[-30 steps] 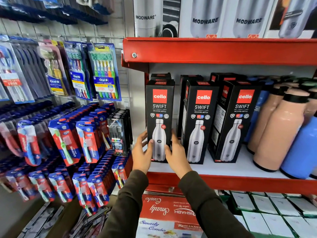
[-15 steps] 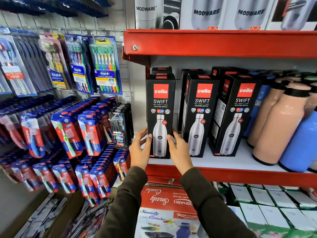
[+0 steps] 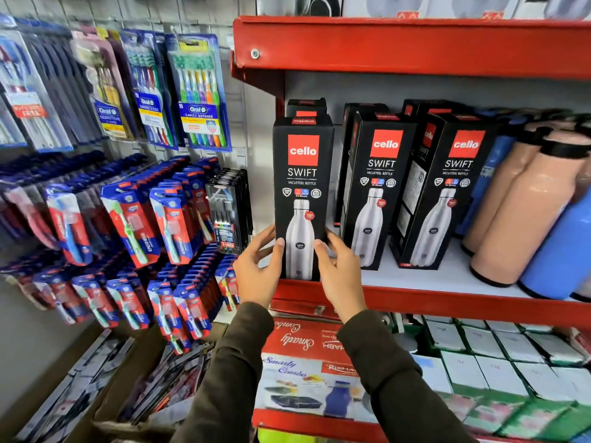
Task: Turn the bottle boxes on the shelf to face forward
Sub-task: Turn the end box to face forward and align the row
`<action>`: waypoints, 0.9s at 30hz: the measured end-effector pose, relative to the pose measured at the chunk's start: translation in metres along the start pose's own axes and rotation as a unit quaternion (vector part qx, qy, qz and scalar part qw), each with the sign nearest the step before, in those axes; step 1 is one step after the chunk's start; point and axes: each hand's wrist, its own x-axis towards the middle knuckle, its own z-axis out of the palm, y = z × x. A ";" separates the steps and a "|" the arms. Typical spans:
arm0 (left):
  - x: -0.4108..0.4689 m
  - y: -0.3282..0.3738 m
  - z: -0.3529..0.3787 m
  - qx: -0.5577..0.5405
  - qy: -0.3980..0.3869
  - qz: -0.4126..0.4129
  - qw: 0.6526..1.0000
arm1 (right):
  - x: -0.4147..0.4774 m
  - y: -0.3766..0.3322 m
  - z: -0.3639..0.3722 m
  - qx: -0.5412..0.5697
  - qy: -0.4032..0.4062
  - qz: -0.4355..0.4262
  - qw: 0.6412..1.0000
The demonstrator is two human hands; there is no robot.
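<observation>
left hand [image 3: 257,276] + right hand [image 3: 340,274] | fingers clamped on leftmost Cello Swift box [image 3: 302,187] | upright, front-facing | red shelf [image 3: 447,303] edge

The bottle boxes [image 3: 302,199] look like matt black card with glossy red logo panels — the shelf [image 3: 415,46] is red painted metal, smooth and faintly shiny; the peach bottles [image 3: 524,212] have a matt, smooth coat.

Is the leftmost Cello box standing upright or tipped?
Upright. The leftmost Cello box stands on the shelf, edges vertical, front facing out, held low between left hand and right hand.
</observation>
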 end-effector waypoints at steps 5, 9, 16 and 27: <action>-0.001 -0.001 -0.002 0.011 -0.001 0.009 1.000 | -0.005 -0.005 0.000 0.000 0.011 -0.010 1.000; -0.004 -0.002 0.000 0.001 0.004 -0.012 1.000 | -0.006 -0.009 -0.002 -0.016 0.008 -0.010 1.000; -0.025 0.003 0.023 0.043 0.120 0.029 0.991 | -0.009 -0.010 -0.028 0.006 0.032 -0.026 0.999; -0.054 0.030 0.107 0.041 -0.072 0.156 0.984 | 0.027 0.019 -0.095 0.008 0.092 0.017 0.996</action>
